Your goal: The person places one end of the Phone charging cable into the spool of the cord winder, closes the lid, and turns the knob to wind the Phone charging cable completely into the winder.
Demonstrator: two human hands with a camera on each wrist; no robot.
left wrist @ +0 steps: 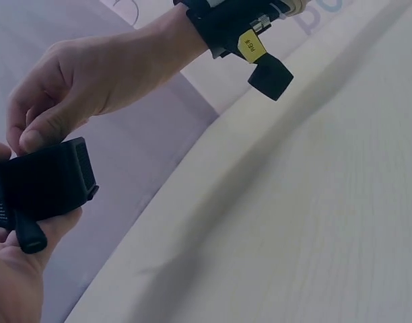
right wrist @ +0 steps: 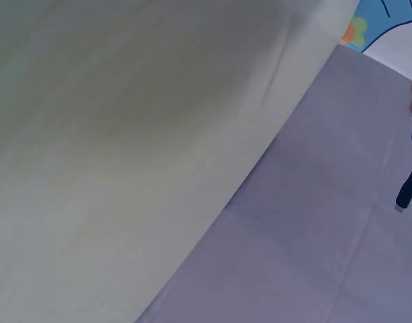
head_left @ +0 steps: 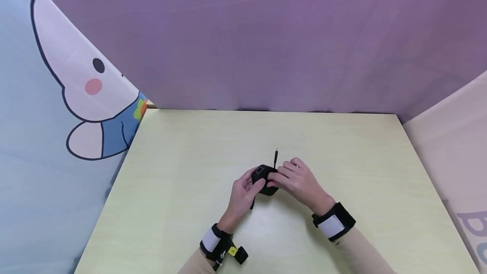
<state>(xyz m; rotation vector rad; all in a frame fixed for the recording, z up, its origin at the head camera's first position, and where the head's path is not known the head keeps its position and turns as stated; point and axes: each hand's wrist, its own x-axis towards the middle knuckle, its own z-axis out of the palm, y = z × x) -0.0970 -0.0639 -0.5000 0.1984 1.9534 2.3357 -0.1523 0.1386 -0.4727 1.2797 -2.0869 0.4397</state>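
Observation:
A small black boxy device with rounded corners is held above the pale table. My left hand grips it from the left, thumb across its near face. My right hand meets its right side with curled fingers, and in the left wrist view the right thumb presses at its upper edge. A short black cable with a metal-tipped plug sticks out of the device's far side. A second black stub hangs from the near side. The device's exact kind cannot be told.
The pale wooden table spreads under both hands. A purple cloth hangs behind it, a blue cartoon cloth at the left, a whitish cloth at the right. Black bands with small cameras circle both wrists.

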